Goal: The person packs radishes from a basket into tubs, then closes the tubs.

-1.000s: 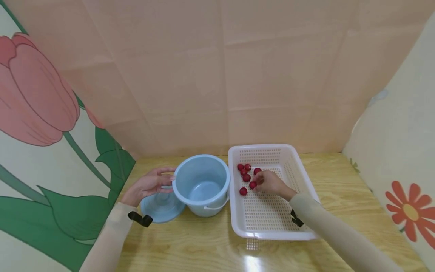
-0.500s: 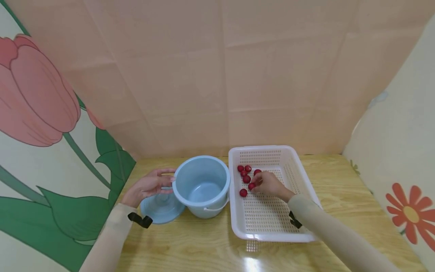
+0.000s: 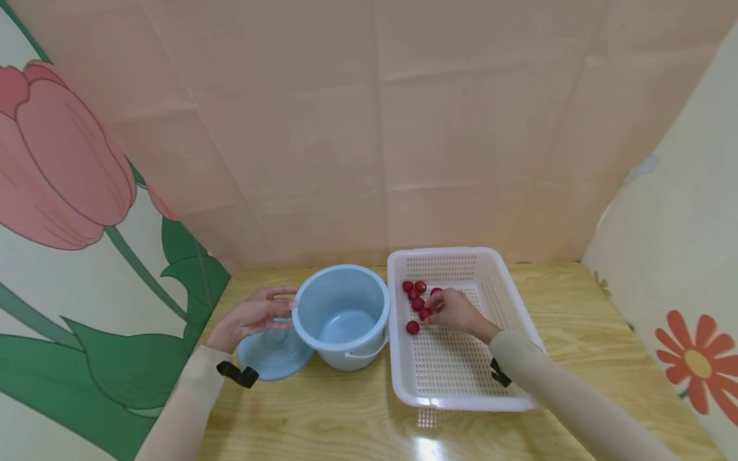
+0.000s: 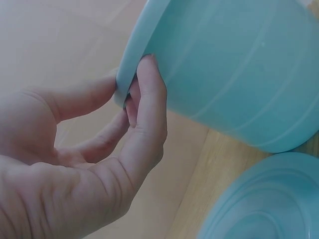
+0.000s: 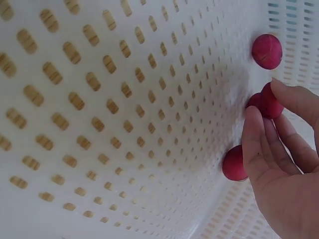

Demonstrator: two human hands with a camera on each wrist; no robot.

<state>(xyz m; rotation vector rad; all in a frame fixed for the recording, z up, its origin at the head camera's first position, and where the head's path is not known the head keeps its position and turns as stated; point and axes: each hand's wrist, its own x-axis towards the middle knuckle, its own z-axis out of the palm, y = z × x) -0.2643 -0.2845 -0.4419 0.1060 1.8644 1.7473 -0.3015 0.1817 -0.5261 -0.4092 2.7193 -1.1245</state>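
My left hand (image 3: 256, 314) pinches the rim of a light blue bucket (image 3: 340, 291), thumb on one side of the rim and fingers on the other, as the left wrist view shows. The bucket stands upright with its white handle hanging down. My right hand (image 3: 458, 312) reaches into a white perforated basket (image 3: 461, 402) and pinches a small red radish (image 5: 271, 102) between thumb and fingertips. Close behind that one, partly hidden, is another radish (image 5: 253, 101). Several more radishes (image 3: 418, 304) lie at the basket's left side; one (image 3: 436, 291) is partly covered by the right hand.
A round blue lid (image 3: 277, 362) lies on the wooden table (image 3: 323, 416), left of the bucket and partly beneath my left hand. Basket and bucket stand side by side, nearly touching. A peach-coloured sheet (image 3: 288, 160) rises behind the table, with flower-printed panels at both sides.
My right hand has shifted slightly left with the pinched radish, towards the other radishes. The left hand stays on the bucket's rim.
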